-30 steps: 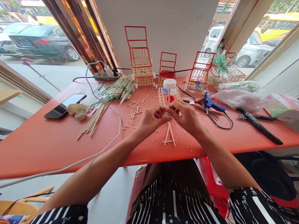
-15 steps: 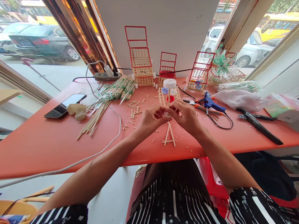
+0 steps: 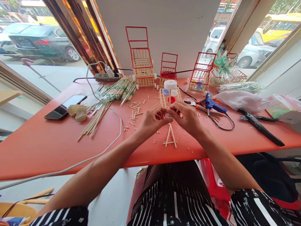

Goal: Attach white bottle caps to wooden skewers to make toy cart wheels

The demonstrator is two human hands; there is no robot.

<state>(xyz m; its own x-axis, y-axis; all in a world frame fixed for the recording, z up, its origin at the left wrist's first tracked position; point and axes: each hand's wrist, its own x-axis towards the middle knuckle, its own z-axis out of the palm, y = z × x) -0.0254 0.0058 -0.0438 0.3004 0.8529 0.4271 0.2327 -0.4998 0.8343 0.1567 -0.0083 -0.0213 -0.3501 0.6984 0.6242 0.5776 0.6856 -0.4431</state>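
Upright between my hands stands a thin wooden stick (image 3: 169,98) with a white round cap (image 3: 170,84) on its upper end. My left hand (image 3: 151,118) and my right hand (image 3: 187,116) meet at its lower part, both closed, fingertips pinching it. A pale, see-through cap (image 3: 168,115) shows at the lower end, partly hidden by fingers. Just below lies an A-shaped frame of short sticks (image 3: 172,136) on the table. Behind the hands is a small stick lattice (image 3: 162,99), with blue, white and red caps by it.
Several stick-built carts (image 3: 142,67) stand along the wall. A bundle of wrapped sticks (image 3: 122,89), cut pieces (image 3: 134,114) and a phone (image 3: 66,106) lie left. On the right are a blue glue gun (image 3: 215,105), pliers (image 3: 203,108) and a black-handled tool (image 3: 261,127). A white cable (image 3: 113,141) crosses the table (image 3: 47,147).
Almost nothing differs. The stick and its upper cap have shifted very slightly to the left; both hands keep their hold.
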